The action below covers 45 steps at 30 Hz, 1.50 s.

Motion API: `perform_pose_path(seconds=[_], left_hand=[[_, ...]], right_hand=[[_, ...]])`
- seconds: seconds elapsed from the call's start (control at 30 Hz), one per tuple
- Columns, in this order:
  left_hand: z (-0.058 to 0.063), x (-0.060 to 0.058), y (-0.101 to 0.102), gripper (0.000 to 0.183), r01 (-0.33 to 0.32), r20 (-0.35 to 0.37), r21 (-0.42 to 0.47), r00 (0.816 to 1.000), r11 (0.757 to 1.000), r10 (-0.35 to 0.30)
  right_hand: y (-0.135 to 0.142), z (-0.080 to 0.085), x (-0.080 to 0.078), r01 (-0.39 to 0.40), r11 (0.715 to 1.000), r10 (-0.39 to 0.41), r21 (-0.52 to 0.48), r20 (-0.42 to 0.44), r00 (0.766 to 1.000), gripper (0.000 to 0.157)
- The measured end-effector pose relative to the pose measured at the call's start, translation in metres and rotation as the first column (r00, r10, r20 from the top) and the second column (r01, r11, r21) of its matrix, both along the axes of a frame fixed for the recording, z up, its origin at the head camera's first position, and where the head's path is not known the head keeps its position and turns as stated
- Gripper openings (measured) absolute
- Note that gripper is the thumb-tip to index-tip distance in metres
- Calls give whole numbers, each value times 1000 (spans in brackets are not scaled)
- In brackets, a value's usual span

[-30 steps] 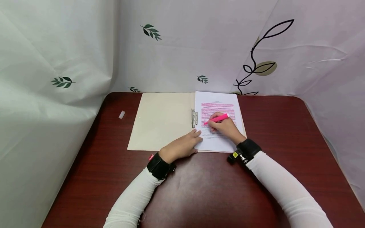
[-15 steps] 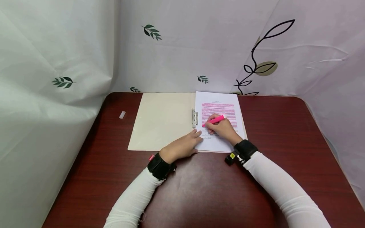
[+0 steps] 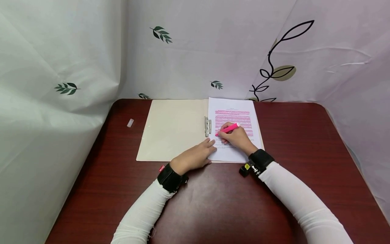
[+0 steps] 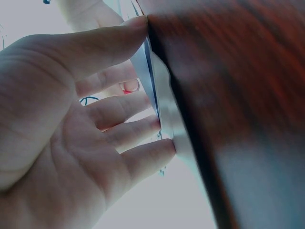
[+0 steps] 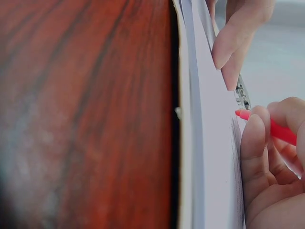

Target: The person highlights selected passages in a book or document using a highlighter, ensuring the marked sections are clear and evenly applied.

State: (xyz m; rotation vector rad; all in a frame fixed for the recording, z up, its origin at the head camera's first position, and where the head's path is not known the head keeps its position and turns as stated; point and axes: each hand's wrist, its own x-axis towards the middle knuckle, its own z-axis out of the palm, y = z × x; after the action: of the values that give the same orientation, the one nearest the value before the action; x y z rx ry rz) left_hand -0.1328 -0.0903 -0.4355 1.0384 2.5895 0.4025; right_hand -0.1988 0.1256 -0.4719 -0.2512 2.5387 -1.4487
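My right hand (image 3: 236, 137) pinches a pink highlighter (image 3: 230, 128), its tip at the left end of a text line on the printed sheets (image 3: 233, 155). Rows of pink marking cover the text above the tip. In the right wrist view the highlighter (image 5: 282, 132) slants between thumb and fingers, with its tip right at the page. My left hand (image 3: 196, 156) lies with extended fingers on the lower left corner of the sheets and the folder's edge. The left wrist view shows the fingertips of that hand (image 4: 90, 109) against the page and folder.
The cream folder (image 3: 173, 132) lies spread on the dark red wooden table (image 3: 292, 135), with a metal clip (image 3: 208, 126) at its fold. A small whitish piece (image 3: 130, 123) sits to the left. White leaf-patterned cloth (image 3: 189, 51) hangs behind the table.
My right hand has moved a little left and towards me, carrying the highlighter's tip to a lower line at the left of the text. The left hand stays in place.
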Motion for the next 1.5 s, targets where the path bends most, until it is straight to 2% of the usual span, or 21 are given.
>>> perform_pose_path(seconds=[0.63,1.1,1.5], left_hand=[[-2,-1,0,49,15,-21,-6,1000,1000,-15],[-1,0,-1,49,14,-18,-5,1000,1000,-14],[-1,0,-1,48,14,-8,0,1000,1000,-14]], right_hand=[[5,3,-1,12,998,-12,65,10,1000,16],[9,6,2,26,993,-23,114,-20,1000,15],[12,5,1,18,993,-13,114,-42,999,13]])
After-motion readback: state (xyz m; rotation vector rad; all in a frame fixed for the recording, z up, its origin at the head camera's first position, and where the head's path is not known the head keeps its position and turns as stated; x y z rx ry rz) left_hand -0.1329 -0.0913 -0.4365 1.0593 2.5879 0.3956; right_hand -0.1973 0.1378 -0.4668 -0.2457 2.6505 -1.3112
